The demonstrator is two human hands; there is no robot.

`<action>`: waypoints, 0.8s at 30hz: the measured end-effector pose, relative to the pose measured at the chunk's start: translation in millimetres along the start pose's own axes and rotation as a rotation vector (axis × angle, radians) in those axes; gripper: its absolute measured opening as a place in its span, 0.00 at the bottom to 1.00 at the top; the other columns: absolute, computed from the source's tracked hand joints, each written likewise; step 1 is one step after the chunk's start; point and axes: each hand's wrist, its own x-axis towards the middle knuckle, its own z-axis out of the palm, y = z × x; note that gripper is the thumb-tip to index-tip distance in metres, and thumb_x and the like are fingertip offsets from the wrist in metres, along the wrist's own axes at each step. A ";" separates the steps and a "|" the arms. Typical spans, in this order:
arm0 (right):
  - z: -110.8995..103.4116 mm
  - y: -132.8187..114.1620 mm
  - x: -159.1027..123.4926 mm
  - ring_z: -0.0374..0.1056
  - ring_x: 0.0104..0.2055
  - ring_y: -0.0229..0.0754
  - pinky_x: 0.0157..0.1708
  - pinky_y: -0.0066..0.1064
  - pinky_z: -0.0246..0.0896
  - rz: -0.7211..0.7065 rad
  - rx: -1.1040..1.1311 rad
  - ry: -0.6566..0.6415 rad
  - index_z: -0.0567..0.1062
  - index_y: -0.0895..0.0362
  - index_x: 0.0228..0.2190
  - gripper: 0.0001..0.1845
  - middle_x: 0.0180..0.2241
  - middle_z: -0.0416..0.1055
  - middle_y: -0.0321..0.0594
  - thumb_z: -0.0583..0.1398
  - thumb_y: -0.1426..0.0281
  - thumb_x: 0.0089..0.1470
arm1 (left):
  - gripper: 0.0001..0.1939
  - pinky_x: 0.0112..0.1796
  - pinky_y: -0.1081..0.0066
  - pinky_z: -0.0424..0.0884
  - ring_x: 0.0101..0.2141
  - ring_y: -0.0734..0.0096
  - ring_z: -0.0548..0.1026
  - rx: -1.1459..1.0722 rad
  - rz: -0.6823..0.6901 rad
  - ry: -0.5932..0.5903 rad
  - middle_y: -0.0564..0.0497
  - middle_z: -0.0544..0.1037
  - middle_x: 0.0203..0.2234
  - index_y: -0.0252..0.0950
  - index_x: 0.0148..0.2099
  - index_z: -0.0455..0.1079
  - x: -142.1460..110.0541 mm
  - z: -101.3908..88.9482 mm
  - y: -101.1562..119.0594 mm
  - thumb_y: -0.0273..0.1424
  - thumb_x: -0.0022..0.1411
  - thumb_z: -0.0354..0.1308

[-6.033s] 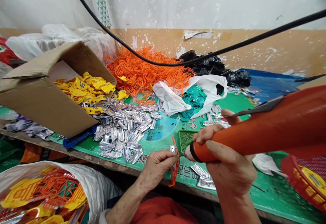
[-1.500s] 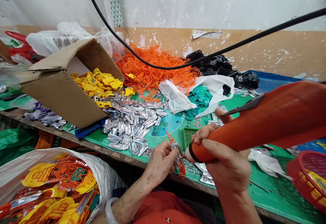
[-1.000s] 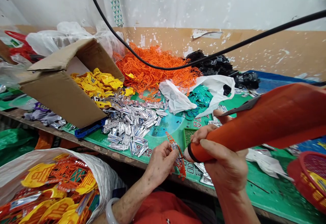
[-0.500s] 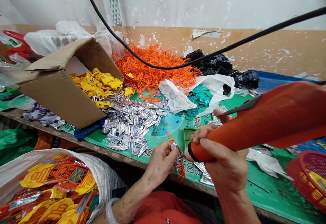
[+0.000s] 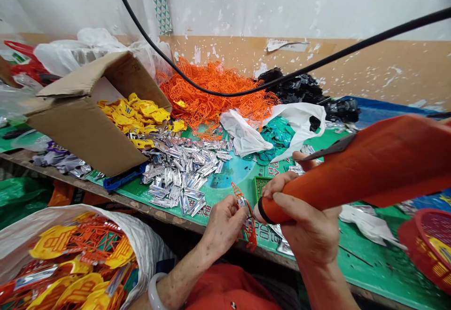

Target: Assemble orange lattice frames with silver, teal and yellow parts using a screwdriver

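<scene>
Along the front edge of the green surface (image 5: 369,263), left hand (image 5: 223,225) was closed in a tight fingertip pinch on a small silver foil piece (image 5: 241,202) and a thin orange lattice strip (image 5: 251,237), both held up just off the surface. Right hand (image 5: 310,228) was wrapped fully round a tapered orange tool handle (image 5: 352,185), whose pale tip sat just beside the foil.

Handling, my read: the strip looked very light and springy, and its fine plastic struts could flex or snap, so better to hold it at a thick junction than on a lone strut. The foil looked thin, slick and easy to crease, so pinch it flat across its faces. The handle looked bulky and needed a whole-hand grip near the black collar.

Nearby: a loose pile of folded silver pieces (image 5: 176,178) with sharp, angular shapes, a tangled orange lattice heap (image 5: 214,89), and a small green mesh square (image 5: 260,187).
</scene>
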 end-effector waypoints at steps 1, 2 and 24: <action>0.2 -0.2 -0.3 0.66 0.25 0.39 0.31 0.37 0.64 -0.004 0.004 0.000 0.67 0.52 0.49 0.34 0.25 0.70 0.31 0.68 0.72 0.38 | 0.10 0.16 0.77 0.56 0.12 0.79 0.63 0.003 -0.005 0.002 0.61 0.65 0.13 0.39 0.27 0.60 0.1 0.2 -0.4 0.36 0.57 0.53; 0.2 -0.2 -0.8 0.66 0.26 0.39 0.31 0.37 0.64 -0.008 0.010 -0.002 0.67 0.52 0.49 0.34 0.25 0.70 0.31 0.67 0.72 0.39 | 0.09 0.16 0.77 0.56 0.12 0.78 0.63 0.011 -0.011 0.004 0.61 0.64 0.13 0.39 0.27 0.60 0.2 0.5 -0.8 0.36 0.57 0.53; -1.9 14.9 -5.0 0.66 0.27 0.38 0.33 0.38 0.66 -0.069 -0.106 -0.097 0.73 0.55 0.27 0.08 0.24 0.68 0.33 0.65 0.74 0.40 | 0.09 0.20 0.74 0.55 0.14 0.75 0.63 0.079 0.017 0.038 0.61 0.63 0.13 0.39 0.29 0.62 3.3 2.2 -5.0 0.37 0.59 0.51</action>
